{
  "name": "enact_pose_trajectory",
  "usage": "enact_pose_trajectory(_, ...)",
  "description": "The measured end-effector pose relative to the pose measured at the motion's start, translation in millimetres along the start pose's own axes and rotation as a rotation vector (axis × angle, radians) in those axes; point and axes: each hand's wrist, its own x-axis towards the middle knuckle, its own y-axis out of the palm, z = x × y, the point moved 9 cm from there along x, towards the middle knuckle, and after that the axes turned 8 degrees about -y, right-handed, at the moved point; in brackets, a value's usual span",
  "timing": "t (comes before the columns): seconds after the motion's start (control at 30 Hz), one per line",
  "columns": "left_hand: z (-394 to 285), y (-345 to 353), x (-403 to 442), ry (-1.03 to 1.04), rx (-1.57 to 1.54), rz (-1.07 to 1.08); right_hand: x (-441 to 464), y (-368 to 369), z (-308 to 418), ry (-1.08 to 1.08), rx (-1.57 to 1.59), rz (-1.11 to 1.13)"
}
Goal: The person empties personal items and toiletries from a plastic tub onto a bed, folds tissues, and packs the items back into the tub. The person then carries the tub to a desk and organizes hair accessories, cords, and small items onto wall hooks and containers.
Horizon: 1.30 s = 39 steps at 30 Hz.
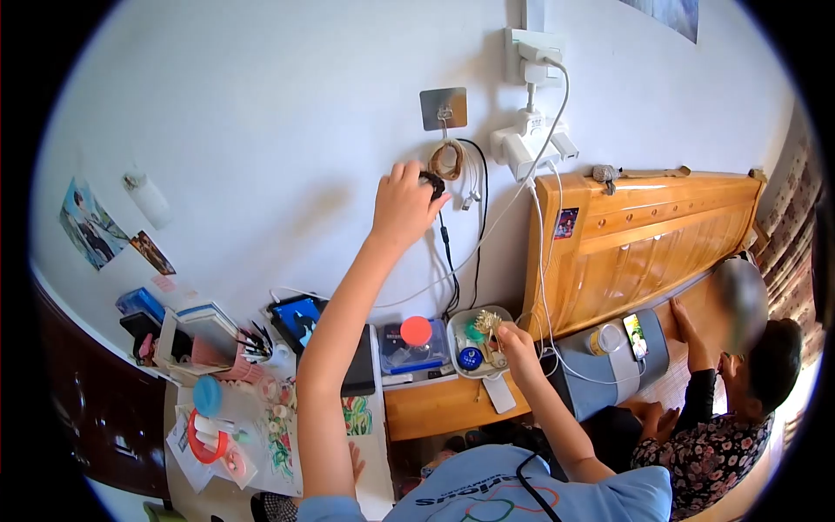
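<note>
My left hand (404, 204) is raised against the wall, fingers closed on a dark, bunched band (432, 184) that looks like a hair tie. Just above it, a wall hook (445, 113) carries a tan ring-shaped band (446, 160) and hanging cables. Lower down, my right hand (519, 352) pinches a gold, spiky ornament (489, 323), whose exact kind I cannot make out. That ornament is over a light tray (500, 313) holding a round blue container (470, 358) and a green item (474, 332).
Left of the tray stands a blue-lidded box (400, 352) with a red round lid on it. White cables run from the wall adapter (522, 148) across the wooden headboard (644, 235). At right, a person (704, 435) sits beside a phone (636, 337) and a jar (604, 339).
</note>
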Motion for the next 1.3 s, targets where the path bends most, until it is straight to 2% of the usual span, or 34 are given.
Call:
enact_pose_trajectory(0.13,-14,-2,46,0.174,0.081,-0.072,-5,-3,-10,0.013,-0.08,0.036)
enact_pose_trajectory(0.17,-15,3,55,0.172,0.126,-0.003,-7,-1,-8,0.02,-0.104,0.049)
enact_pose_trajectory(0.33,-21,12,76,0.33,0.175,-0.031,-5,-6,-12,0.01,-0.161,0.064)
enact_pose_trajectory(0.4,-22,27,79,0.364,0.374,0.113,-3,-7,-11,0.002,-0.153,0.051)
enact_pose_trajectory(0.53,-23,33,74,0.468,0.366,0.07,0,-12,-16,-0.001,-0.15,0.043)
enact_pose_trajectory(0.73,-19,36,76,0.404,0.339,0.035,3,-10,-20,0.0,-0.172,0.059)
enact_pose_trajectory(0.87,-26,30,74,0.453,0.3,-0.025,5,-9,-23,0.011,-0.178,0.085)
enact_pose_trajectory(1.07,-9,42,76,0.322,0.253,0.099,2,-13,-21,0.026,-0.194,0.073)
enact_pose_trajectory(1.17,-11,39,72,0.333,0.134,0.114,1,-19,-26,0.052,-0.148,0.045)
enact_pose_trajectory(1.3,-10,30,68,0.209,-0.032,0.2,1,-22,-27,0.037,-0.209,0.032)
